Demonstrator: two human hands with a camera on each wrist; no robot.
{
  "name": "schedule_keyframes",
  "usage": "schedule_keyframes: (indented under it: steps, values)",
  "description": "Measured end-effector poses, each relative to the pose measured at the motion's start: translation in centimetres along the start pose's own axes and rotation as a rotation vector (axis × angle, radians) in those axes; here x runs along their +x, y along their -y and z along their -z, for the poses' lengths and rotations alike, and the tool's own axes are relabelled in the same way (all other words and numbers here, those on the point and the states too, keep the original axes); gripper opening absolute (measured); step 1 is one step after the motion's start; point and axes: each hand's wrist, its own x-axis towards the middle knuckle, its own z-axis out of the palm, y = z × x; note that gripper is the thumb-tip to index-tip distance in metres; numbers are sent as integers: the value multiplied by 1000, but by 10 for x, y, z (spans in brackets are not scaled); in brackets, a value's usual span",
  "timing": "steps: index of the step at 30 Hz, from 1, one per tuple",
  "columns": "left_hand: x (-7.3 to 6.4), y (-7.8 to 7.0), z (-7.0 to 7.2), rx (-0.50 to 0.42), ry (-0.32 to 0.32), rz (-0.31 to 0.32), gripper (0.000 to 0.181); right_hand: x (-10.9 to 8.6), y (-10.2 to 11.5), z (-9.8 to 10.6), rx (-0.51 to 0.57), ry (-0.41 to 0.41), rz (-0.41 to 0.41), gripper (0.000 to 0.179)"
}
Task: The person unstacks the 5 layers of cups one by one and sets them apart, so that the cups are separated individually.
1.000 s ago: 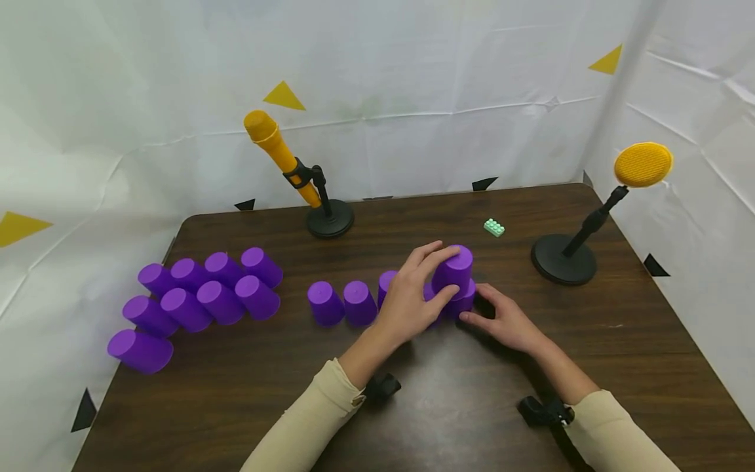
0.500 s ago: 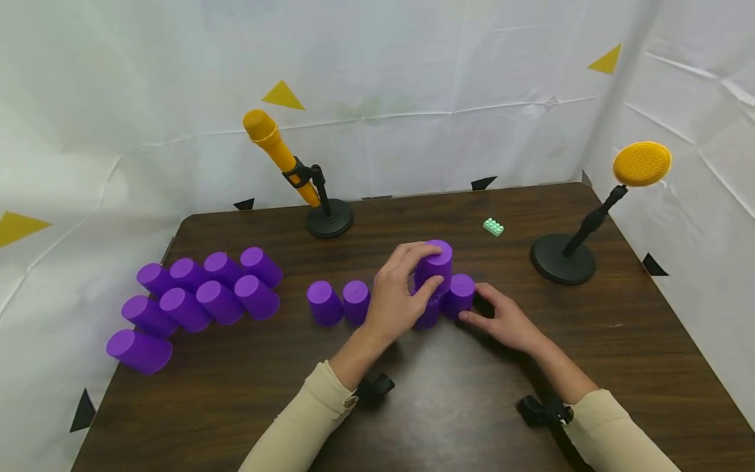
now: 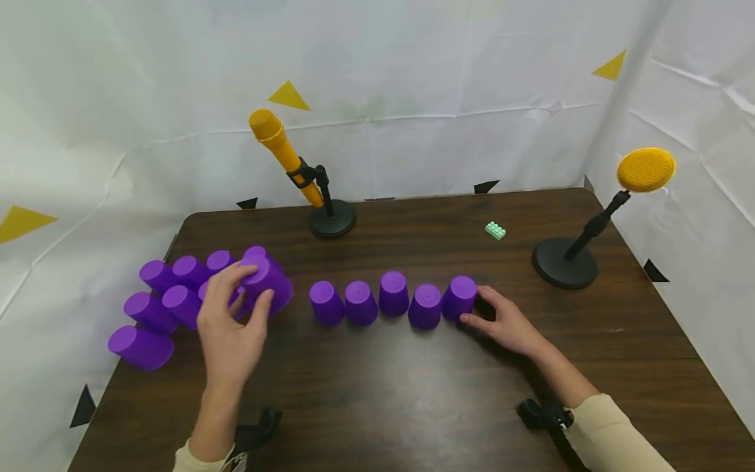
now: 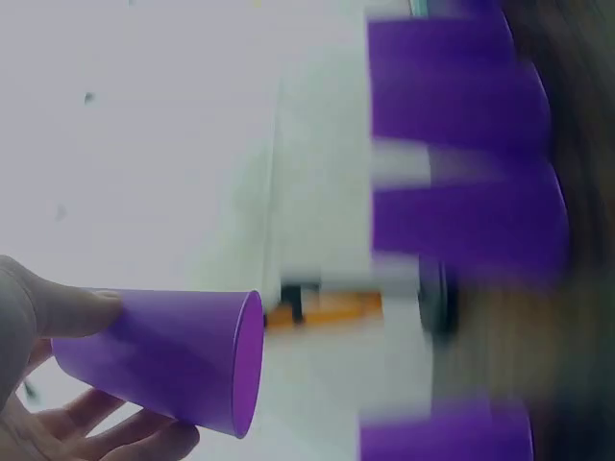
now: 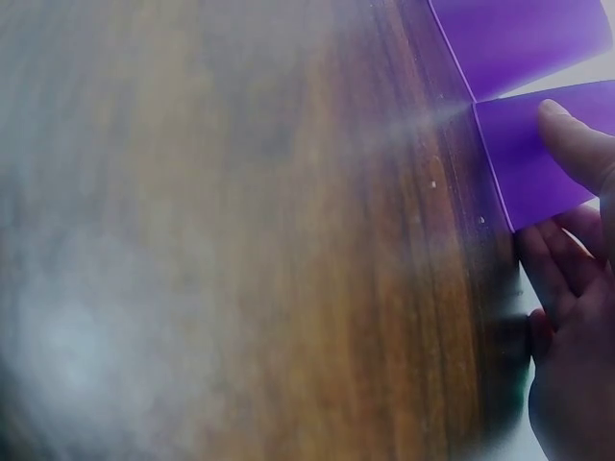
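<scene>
In the head view my left hand (image 3: 231, 334) grips an upside-down purple cup (image 3: 255, 280) by its sides. It overlaps the left group of cups in this view. The left wrist view shows that cup (image 4: 159, 355) between thumb and fingers, its rim free of the table. My right hand (image 3: 507, 321) holds the rightmost purple cup (image 3: 459, 298) of a row standing upside down at mid-table. In the right wrist view the thumb lies on one side of this cup (image 5: 533, 158), fingers on the other. The row's neighbouring cup (image 3: 425, 307) stands close beside it.
Several purple cups (image 3: 149, 313) stand grouped at the table's left. Behind are a yellow microphone (image 3: 283, 152) on a black stand and a small mint toy brick (image 3: 495, 230). A round yellow-headed microphone (image 3: 645, 170) stands at the right, with white sheeting around.
My left hand has lifted its cup off the right end of the row and carried it left to the grouped cups. The right hand has stayed at the rightmost cup.
</scene>
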Motion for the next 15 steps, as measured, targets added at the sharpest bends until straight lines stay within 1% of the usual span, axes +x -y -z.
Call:
schedule_keyframes:
  steps: [2, 4, 7, 10, 12, 15]
  values:
    - [-6, 14, 25, 61, -49, 42, 42, 0, 0, -1, 3, 2, -4, 56]
    - [-12, 30, 46, 127, -103, 93, 44, 0, 0, -1, 2, -1, -2, 56]
    - [-22, 54, 69, 241, -158, 188, 45, 0, 0, -1, -3, -4, 1, 56]
    - [-31, 74, 82, 334, -181, 274, 44, 0, 0, -2, -6, -4, -1, 57]
    - [-35, 84, 88, 374, -179, 311, 43, 0, 1, -2, -8, -7, 2, 57]
    - [-39, 97, 93, 422, -179, 325, 41, 0, 1, -4, -4, -10, 6, 56]
